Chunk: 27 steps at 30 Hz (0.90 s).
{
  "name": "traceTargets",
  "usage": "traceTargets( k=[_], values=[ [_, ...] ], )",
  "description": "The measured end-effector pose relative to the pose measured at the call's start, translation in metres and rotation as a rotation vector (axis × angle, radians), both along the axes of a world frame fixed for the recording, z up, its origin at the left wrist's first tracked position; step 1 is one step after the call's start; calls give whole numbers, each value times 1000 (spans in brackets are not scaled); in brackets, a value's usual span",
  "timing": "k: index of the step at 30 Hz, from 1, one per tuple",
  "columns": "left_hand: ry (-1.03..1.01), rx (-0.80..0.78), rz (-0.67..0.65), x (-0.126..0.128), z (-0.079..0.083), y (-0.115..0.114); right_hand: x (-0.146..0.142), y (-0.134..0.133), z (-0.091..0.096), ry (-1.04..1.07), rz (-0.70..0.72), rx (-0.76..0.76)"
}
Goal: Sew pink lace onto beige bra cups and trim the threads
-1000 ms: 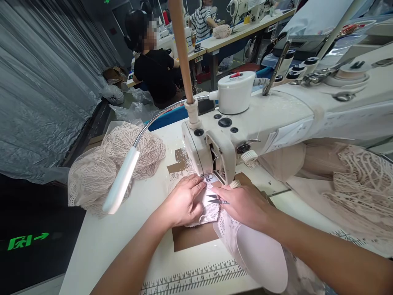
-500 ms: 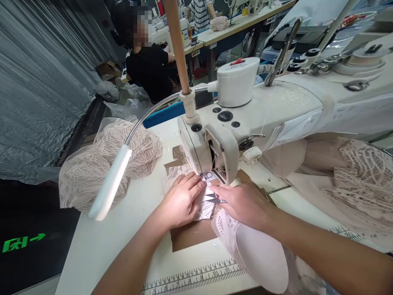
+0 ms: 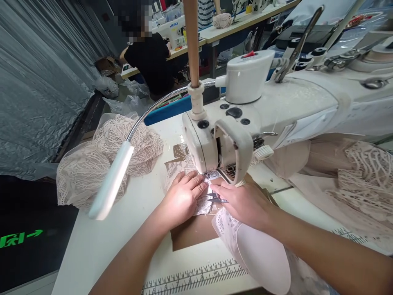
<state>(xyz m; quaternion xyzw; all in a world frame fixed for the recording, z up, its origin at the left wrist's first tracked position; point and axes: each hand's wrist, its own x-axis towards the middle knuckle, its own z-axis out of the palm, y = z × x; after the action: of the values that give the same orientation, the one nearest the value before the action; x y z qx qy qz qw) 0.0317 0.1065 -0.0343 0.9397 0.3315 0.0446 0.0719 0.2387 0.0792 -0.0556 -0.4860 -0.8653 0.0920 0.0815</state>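
One lace piece [image 3: 203,207] is pressed down by the flat left grip [image 3: 183,200]; one pair of scissors [image 3: 218,200] is clasped in the right grip [image 3: 245,202].

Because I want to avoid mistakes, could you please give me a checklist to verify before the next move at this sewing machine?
1. Left hand resting on the lace strip: ok.
2. Scissors put aside: not ok; the right hand holds them, blades towards the left hand.
3. Lace pile away from the machine head: ok, it lies apart.
4. Needle up or down: cannot tell, too small.
5. Fingertips clear of the needle: cannot tell.
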Motion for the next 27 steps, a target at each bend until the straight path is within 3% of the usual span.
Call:
traceTargets(
  k=[13,21,27],
  values=[
    [-37,46,-1,0,-9,0,0,-1,-4,-17,1,56],
    [-14,32,61,0,-6,1,-3,-1,-7,30,-38,11],
    [-45,41,108,-5,-13,0,8,4,17,174,-94,-105]
  ],
)
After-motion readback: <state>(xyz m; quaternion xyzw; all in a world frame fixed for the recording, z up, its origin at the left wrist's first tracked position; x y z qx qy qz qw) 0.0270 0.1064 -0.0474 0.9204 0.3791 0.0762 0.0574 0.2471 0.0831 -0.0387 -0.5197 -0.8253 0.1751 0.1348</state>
